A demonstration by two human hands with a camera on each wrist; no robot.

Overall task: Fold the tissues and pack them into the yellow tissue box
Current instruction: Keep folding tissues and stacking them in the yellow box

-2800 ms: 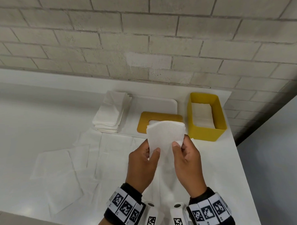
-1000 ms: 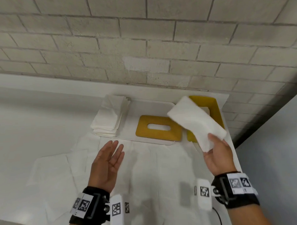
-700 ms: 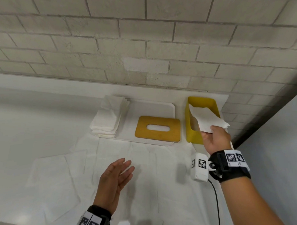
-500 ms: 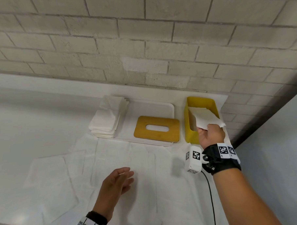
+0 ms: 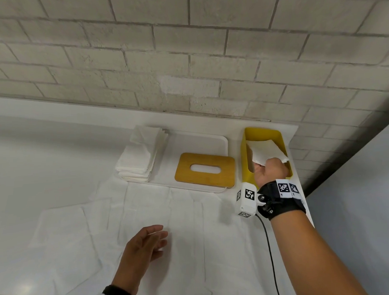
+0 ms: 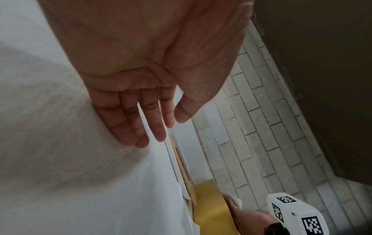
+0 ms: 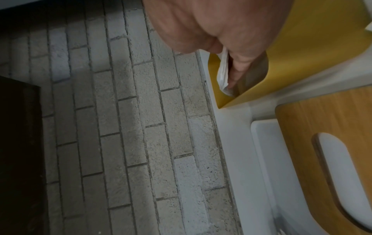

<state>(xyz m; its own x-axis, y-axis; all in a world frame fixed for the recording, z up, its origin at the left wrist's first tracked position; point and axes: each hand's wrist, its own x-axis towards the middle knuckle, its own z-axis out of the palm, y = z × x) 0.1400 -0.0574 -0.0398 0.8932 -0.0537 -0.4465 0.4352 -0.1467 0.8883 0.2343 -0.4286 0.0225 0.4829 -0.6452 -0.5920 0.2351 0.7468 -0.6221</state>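
Right hand (image 5: pixel 270 171) is gripping a folded tissue (image 5: pixel 266 152) at its near edge, fingers curled round it, holding it inside the open top of the yellow tissue box (image 5: pixel 245 158) at right of centre in the head view. Left hand (image 5: pixel 142 247) is hovering open, fingers straight and slightly spread, holding nothing, over unfolded tissues (image 5: pixel 147 216) covering the white table (image 5: pixel 33 154) in the lower centre. A wooden slotted lid (image 5: pixel 205 169) is lying on a white tray (image 5: pixel 202 142) left of the box; a stack of folded tissues (image 5: pixel 140 158) is sitting at the tray's left end.

Lid (image 5: pixel 205 169) on tray (image 5: pixel 211 139), tissue stack (image 5: pixel 140 157) left, box (image 5: pixel 245 156) right.
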